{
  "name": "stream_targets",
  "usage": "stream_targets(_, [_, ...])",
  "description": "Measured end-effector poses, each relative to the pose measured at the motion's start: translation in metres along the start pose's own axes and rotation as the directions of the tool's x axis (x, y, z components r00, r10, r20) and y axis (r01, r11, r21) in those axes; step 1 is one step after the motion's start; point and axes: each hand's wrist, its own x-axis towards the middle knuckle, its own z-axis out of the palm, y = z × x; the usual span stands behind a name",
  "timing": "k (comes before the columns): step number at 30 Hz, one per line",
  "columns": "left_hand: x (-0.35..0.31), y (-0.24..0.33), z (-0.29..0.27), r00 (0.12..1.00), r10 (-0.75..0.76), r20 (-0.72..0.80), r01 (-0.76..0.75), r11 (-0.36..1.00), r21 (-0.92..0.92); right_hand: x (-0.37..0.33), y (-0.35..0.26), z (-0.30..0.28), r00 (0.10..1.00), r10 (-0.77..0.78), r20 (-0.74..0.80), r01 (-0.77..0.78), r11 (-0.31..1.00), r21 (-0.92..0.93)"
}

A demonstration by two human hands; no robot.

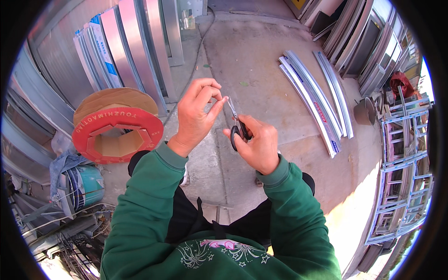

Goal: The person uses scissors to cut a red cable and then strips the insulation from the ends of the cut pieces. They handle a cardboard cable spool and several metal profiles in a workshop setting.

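Note:
My right hand (259, 142) grips a pair of scissors (234, 115) by its black handles. The metal blades point up and to the left, parted slightly. My left hand (199, 112) is raised just left of the blade tips, its thumb and fingertips pinched together close to them. Whatever the pinch holds, if anything, is too small to make out. Both hands are in front of my body, above the concrete floor.
To the left lies a red-faced cardboard reel (148, 140), with a teal bucket (88, 186) below it. Metal profiles (133, 42) lean behind. White strips (310, 100) lie on the floor at right, near a grey bucket (366, 111) and a metal frame rack (403, 172).

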Motion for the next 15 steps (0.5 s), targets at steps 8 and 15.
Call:
stream_targets(8, [-0.001,-0.001,0.001,0.997,0.081,-0.012,-0.081,0.997,0.005,0.002,0.007,0.003,0.878,0.333,0.345,-0.472,0.730,0.495])
stream_targets(15, [0.000,-0.002,0.001,0.988,-0.154,-0.007,0.149,0.965,-0.217,0.001,0.016,0.005,0.885,0.365,0.289,-0.464,0.739,0.489])
